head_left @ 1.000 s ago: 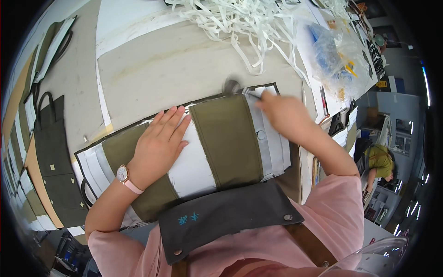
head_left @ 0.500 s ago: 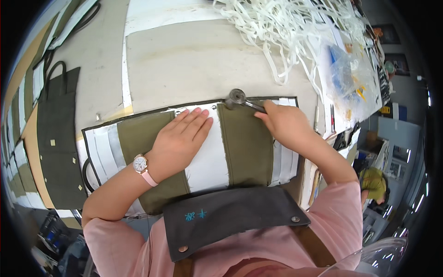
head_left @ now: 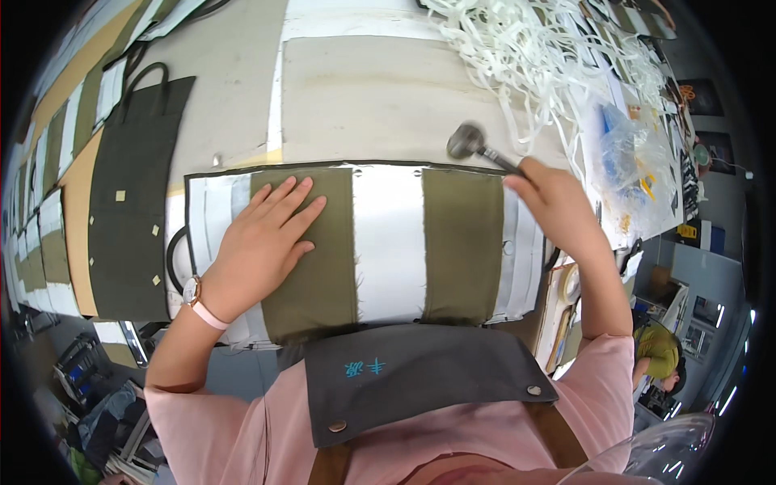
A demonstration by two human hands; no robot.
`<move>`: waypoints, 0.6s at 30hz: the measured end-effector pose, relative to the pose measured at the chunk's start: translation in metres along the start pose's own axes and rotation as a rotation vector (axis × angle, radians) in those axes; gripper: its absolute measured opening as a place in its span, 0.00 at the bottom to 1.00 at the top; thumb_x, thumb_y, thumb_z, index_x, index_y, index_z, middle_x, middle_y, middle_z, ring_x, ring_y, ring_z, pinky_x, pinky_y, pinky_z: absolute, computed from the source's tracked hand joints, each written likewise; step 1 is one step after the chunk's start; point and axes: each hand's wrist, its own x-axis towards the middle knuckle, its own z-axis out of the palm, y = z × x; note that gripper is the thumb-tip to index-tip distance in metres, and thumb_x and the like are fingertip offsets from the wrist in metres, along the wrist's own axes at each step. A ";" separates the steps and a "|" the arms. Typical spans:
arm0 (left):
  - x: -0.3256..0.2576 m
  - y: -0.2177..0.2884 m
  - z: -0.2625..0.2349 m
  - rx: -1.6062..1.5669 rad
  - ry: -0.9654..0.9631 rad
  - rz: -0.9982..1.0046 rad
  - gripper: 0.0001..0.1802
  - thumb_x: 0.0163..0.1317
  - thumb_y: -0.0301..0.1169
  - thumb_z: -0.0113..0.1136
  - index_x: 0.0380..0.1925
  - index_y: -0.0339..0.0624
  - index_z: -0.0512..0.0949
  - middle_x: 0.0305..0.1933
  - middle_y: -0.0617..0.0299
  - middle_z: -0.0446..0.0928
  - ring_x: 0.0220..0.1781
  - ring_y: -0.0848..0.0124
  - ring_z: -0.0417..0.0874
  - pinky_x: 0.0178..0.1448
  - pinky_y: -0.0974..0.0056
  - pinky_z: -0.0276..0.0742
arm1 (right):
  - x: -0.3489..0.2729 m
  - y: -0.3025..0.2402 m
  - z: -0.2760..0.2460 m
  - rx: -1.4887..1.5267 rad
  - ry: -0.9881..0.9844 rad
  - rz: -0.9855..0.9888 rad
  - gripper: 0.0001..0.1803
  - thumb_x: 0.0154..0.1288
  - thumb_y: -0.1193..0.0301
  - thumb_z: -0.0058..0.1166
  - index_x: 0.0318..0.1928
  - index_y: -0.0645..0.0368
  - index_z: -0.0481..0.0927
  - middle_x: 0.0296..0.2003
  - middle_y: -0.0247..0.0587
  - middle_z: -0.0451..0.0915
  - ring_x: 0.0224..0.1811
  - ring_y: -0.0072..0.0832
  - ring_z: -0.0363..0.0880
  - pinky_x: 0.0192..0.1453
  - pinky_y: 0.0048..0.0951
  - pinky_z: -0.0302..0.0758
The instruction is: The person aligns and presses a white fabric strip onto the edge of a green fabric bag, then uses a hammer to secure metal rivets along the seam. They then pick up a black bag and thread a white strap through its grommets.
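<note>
While left hand (head_left: 263, 242) steadies fabric, hammer (head_left: 482, 150) points upper-left.

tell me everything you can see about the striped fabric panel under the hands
The olive and white striped fabric panel lies flat on the grey worktable, its long side across the view. Two olive canvas bands alternate with white strips, with dark binding and small holes along the top edge. The left hand presses flat on the left olive band. The right hand, gripping a round-headed metal tool, is over its right end.

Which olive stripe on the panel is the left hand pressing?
The left hand lies flat on the left olive stripe; the right olive stripe is bare.
</note>
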 end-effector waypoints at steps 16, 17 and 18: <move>-0.010 -0.010 0.021 -0.103 0.164 -0.011 0.31 0.63 0.34 0.67 0.68 0.48 0.74 0.75 0.51 0.69 0.78 0.52 0.66 0.81 0.47 0.57 | 0.060 -0.100 -0.002 0.016 -0.126 -0.120 0.19 0.79 0.56 0.48 0.39 0.62 0.75 0.26 0.57 0.81 0.32 0.58 0.80 0.37 0.54 0.75; -0.011 -0.010 0.019 -0.107 0.165 0.005 0.31 0.63 0.34 0.67 0.68 0.47 0.74 0.75 0.51 0.69 0.78 0.52 0.66 0.81 0.47 0.57 | 0.058 -0.102 0.001 0.062 -0.046 -0.049 0.19 0.78 0.56 0.49 0.39 0.62 0.75 0.25 0.56 0.81 0.31 0.58 0.80 0.36 0.54 0.75; -0.013 -0.011 0.017 -0.118 0.164 0.016 0.31 0.63 0.34 0.67 0.67 0.47 0.74 0.74 0.51 0.69 0.78 0.52 0.66 0.81 0.47 0.58 | 0.056 -0.104 0.004 0.122 0.095 -0.014 0.19 0.78 0.57 0.50 0.39 0.61 0.75 0.24 0.56 0.80 0.30 0.58 0.80 0.35 0.53 0.75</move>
